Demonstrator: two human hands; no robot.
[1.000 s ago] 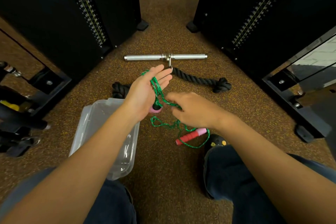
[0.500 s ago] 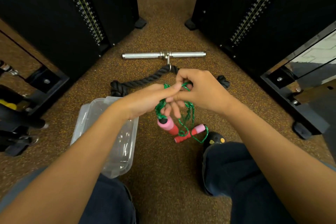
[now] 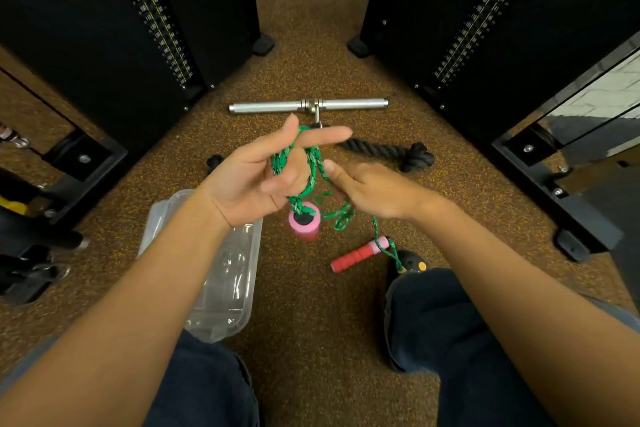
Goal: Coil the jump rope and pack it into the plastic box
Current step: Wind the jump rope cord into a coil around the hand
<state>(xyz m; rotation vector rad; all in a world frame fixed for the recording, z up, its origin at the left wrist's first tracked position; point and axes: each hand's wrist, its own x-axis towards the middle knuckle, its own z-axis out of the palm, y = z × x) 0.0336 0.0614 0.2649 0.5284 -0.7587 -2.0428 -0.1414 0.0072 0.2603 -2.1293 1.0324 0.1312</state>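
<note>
- Since half a second ago, the right hand (image 3: pixel 377 189) has dropped away from the left hand (image 3: pixel 266 173) and now sits lower and to its right, with a length of cord running between them.
- Left grip: palm up, fingers spread apart, with several loops of the green jump rope (image 3: pixel 310 166) draped around the fingers; the index finger points right above the loops.
- Right grip: the fingers are closed lightly on a strand of the cord, thumb tip beside the loops.
- One pink-capped red handle (image 3: pixel 304 222) hangs upright from the coils just under the left hand, off the floor.
- From the right hand, the cord trails down to the second red handle (image 3: pixel 358 255), which lies on the speckled floor (image 3: pixel 311 305) beside a black shoe (image 3: pixel 410 262).
- A clear plastic box (image 3: pixel 221 274) stands open on the floor under the left forearm, with no rope in it.
- Farther off lie a black thick rope (image 3: pixel 388 151) and a metal bar (image 3: pixel 308 105).
</note>
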